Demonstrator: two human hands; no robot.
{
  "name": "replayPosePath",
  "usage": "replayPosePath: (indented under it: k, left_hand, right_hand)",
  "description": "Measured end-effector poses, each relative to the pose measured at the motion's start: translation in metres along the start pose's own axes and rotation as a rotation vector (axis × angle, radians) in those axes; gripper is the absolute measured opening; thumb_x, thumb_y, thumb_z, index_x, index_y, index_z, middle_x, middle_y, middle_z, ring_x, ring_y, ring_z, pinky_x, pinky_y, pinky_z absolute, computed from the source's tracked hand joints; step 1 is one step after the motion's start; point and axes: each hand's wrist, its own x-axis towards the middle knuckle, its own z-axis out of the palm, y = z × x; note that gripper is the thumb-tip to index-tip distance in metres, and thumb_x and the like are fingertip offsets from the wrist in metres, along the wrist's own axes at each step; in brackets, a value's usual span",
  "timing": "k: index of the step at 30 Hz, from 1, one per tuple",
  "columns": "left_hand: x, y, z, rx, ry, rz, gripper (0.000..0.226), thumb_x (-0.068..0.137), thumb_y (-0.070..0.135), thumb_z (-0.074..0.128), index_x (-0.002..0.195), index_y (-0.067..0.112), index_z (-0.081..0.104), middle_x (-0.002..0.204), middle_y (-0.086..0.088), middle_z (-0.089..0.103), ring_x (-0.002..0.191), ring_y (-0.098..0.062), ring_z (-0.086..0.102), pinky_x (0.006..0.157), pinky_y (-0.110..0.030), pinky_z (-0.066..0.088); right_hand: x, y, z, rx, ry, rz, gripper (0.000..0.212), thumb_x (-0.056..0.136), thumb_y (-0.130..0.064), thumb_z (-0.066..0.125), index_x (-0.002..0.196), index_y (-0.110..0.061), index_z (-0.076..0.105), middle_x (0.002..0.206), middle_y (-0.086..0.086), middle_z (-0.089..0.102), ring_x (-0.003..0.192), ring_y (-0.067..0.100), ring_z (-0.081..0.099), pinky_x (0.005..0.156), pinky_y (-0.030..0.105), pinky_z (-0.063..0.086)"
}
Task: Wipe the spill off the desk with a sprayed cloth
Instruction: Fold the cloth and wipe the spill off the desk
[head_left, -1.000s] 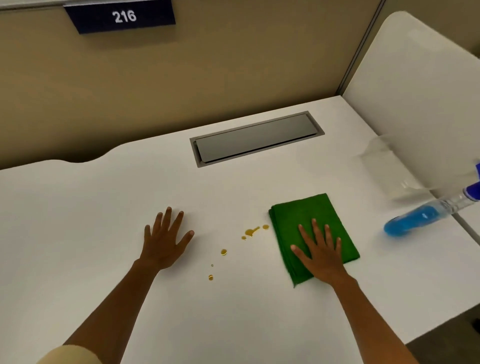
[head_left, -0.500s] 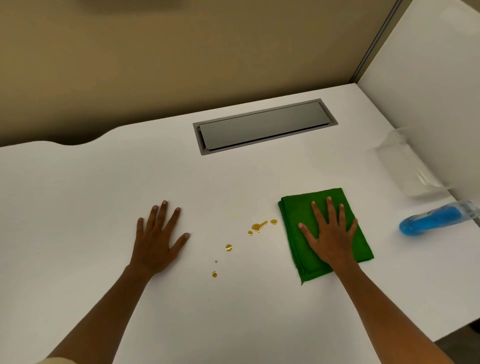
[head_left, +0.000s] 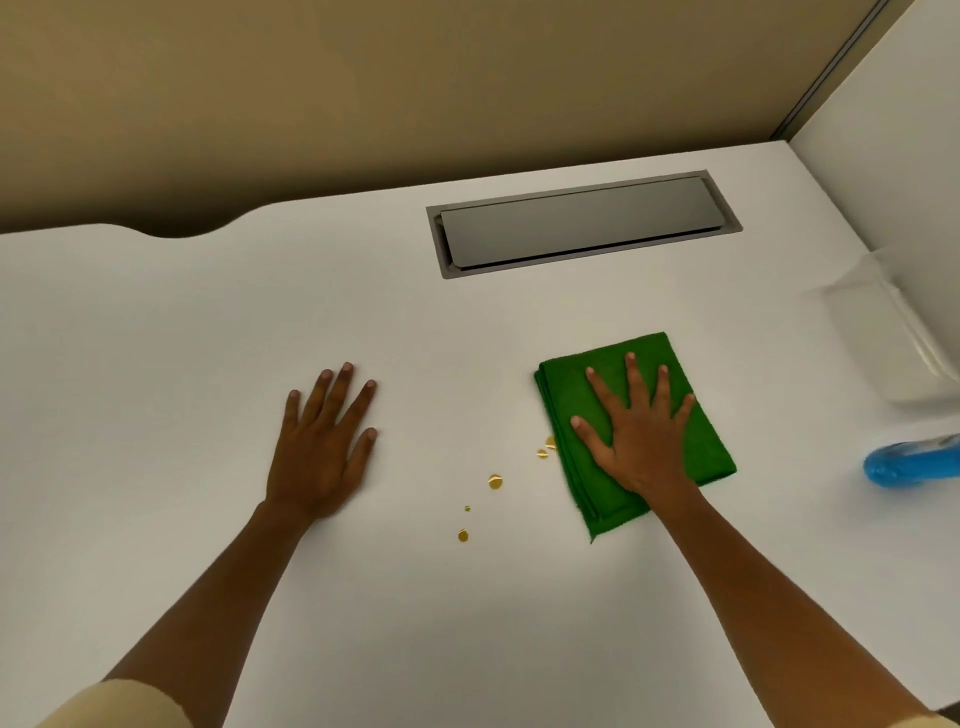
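On the green cloth (head_left: 623, 415), our right hand (head_left: 636, 447) lay flat, fingers spread, pressing the folded square to the white desk (head_left: 208, 322) and pinching nothing. The cloth's left edge touched the nearest amber drops of the spill (head_left: 494, 481), which trailed left of the cloth and toward us. Our left hand (head_left: 322, 447) rested open, well left of the cloth. A blue spray bottle (head_left: 909, 462) lay right of the cloth. We judged the wipe just starting; next, a firm leftward sweep over every drop.
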Motion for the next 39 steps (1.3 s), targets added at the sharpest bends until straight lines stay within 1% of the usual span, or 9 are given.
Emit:
replayPosePath:
  k: [4, 10, 14, 20, 22, 25, 29, 35, 39]
  left_hand:
    - [0.006, -0.010, 0.000, -0.057, 0.030, 0.000, 0.058, 0.102, 0.040, 0.022, 0.158, 0.025, 0.021, 0.168, 0.002, 0.012, 0.155, -0.022, 0.009, 0.123, -0.050, 0.013]
    - [0.009, -0.015, 0.002, -0.046, 0.036, 0.012, 0.058, 0.101, 0.037, 0.022, 0.158, 0.022, 0.022, 0.167, 0.000, 0.014, 0.155, -0.023, 0.010, 0.123, -0.051, 0.014]
    - [0.010, -0.014, 0.003, -0.021, 0.016, 0.004, 0.062, 0.100, 0.043, 0.025, 0.158, 0.021, 0.023, 0.167, -0.003, 0.015, 0.154, -0.026, 0.013, 0.122, -0.053, 0.016]
    - [0.010, -0.013, 0.000, 0.009, -0.022, -0.002, 0.068, 0.098, 0.057, 0.026, 0.158, 0.025, 0.020, 0.168, -0.001, 0.012, 0.154, -0.025, 0.012, 0.119, -0.059, 0.014]
    - [0.009, -0.012, -0.002, 0.013, -0.041, -0.005, 0.069, 0.097, 0.058, 0.024, 0.158, 0.027, 0.017, 0.168, 0.001, 0.009, 0.154, -0.024, 0.009, 0.119, -0.060, 0.013]
    - [0.008, -0.009, -0.005, 0.027, -0.038, -0.015, 0.069, 0.097, 0.059, 0.024, 0.158, 0.028, 0.019, 0.168, 0.001, 0.009, 0.154, -0.025, 0.011, 0.118, -0.060, 0.016]
    - [0.006, 0.003, -0.006, 0.063, -0.015, -0.038, 0.073, 0.094, 0.064, 0.029, 0.157, 0.027, 0.024, 0.168, -0.002, 0.011, 0.153, -0.028, 0.016, 0.115, -0.060, 0.020]
    - [0.007, 0.009, -0.006, 0.069, -0.026, -0.077, 0.080, 0.090, 0.073, 0.028, 0.158, 0.032, 0.019, 0.168, 0.000, 0.007, 0.154, -0.027, 0.011, 0.115, -0.064, 0.017]
    - [0.008, 0.008, -0.004, 0.063, -0.015, -0.080, 0.080, 0.089, 0.074, 0.029, 0.158, 0.034, 0.018, 0.168, 0.001, 0.005, 0.155, -0.026, 0.009, 0.115, -0.065, 0.017]
  right_hand:
    - [-0.003, -0.081, 0.000, -0.003, -0.025, -0.210, 0.075, 0.079, -0.084, 0.016, 0.146, -0.055, 0.002, 0.163, -0.001, -0.004, 0.144, 0.049, -0.006, 0.104, 0.078, 0.004]
    - [-0.060, -0.177, 0.010, 0.029, -0.017, -0.441, 0.076, 0.079, -0.083, 0.024, 0.147, -0.050, 0.016, 0.163, 0.001, 0.004, 0.144, 0.048, -0.008, 0.103, 0.076, -0.001]
    - [-0.096, -0.194, 0.017, 0.056, -0.019, -0.479, 0.075, 0.079, -0.082, 0.027, 0.147, -0.050, 0.017, 0.163, 0.000, 0.003, 0.145, 0.046, -0.011, 0.103, 0.076, -0.001]
    - [-0.096, -0.189, 0.016, 0.073, -0.039, -0.486, 0.076, 0.079, -0.083, 0.027, 0.146, -0.050, 0.017, 0.163, -0.001, 0.004, 0.145, 0.045, -0.010, 0.104, 0.076, -0.001]
    - [-0.089, -0.178, 0.015, 0.073, -0.031, -0.453, 0.075, 0.079, -0.084, 0.026, 0.146, -0.051, 0.019, 0.163, -0.001, 0.006, 0.146, 0.045, -0.009, 0.104, 0.076, -0.001]
    - [-0.067, -0.142, 0.011, 0.051, -0.012, -0.336, 0.076, 0.078, -0.086, 0.021, 0.146, -0.052, 0.015, 0.163, -0.002, 0.003, 0.145, 0.046, -0.008, 0.104, 0.075, -0.001]
    - [-0.037, -0.066, 0.008, 0.029, 0.003, -0.095, 0.079, 0.077, -0.087, 0.019, 0.147, -0.053, 0.007, 0.163, -0.003, 0.001, 0.146, 0.045, -0.003, 0.106, 0.076, 0.004]
    - [-0.025, 0.044, 0.006, 0.017, 0.000, 0.249, 0.080, 0.075, -0.089, 0.008, 0.146, -0.054, -0.002, 0.163, -0.002, 0.001, 0.145, 0.046, 0.001, 0.105, 0.077, 0.009]
    - [-0.037, 0.079, 0.006, 0.058, 0.005, 0.342, 0.079, 0.075, -0.088, 0.008, 0.146, -0.054, -0.001, 0.163, 0.000, 0.003, 0.145, 0.045, 0.001, 0.105, 0.077, 0.008]
